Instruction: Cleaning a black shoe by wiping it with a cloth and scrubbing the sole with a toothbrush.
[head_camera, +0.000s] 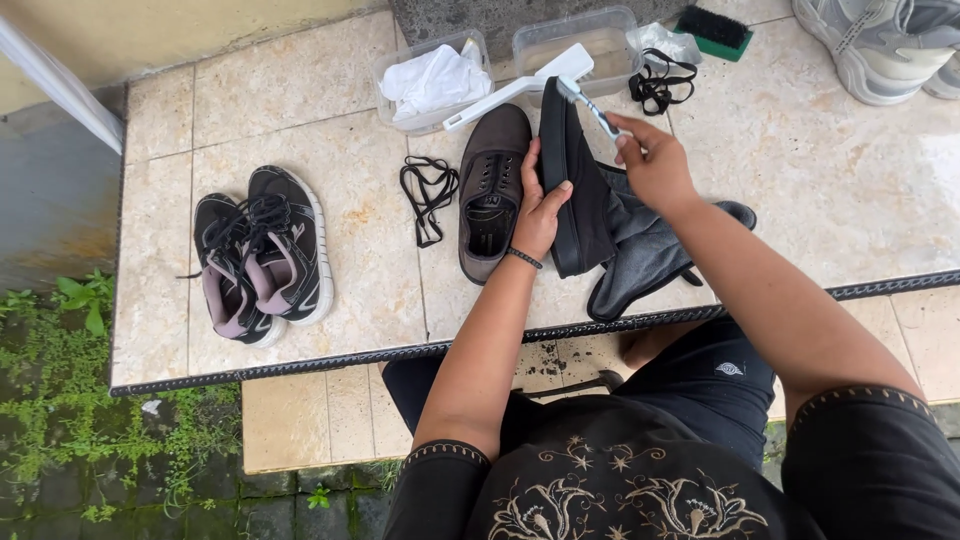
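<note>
Head view: person sat at the edge of a tiled ledge (330, 100), both hands up on it.

Left hand (540, 205) was wrapped around a black shoe (570, 190), fingers curled over the side, thumb on the near face. Shoe stood tipped on its side, sole edge facing the camera, near the ledge's front middle, resting on a grey cloth (640, 250).

Right hand (655, 165) was pinched shut on the handle of a small brush (590, 105), fingertips pressed together. Brush head sat at the shoe's top end, touching or just over it; couldn't tell which.

Just left of the held shoe, the matching dark brown shoe (492, 190) lay flat, laces out. Loose black laces (428, 195) beside it, not touching.

Further left, a pair of black sneakers (262, 255) with pinkish lining, side by side and touching.

Back row: clear tub (395, 70) with white rags in it, second clear tub (625, 45) next to it, long white brush (520, 85) lying across both. More black laces (658, 82) right of the tubs, green-backed scrub brush (715, 30) behind them. Grey sneaker (880, 45) at far top right.
</note>
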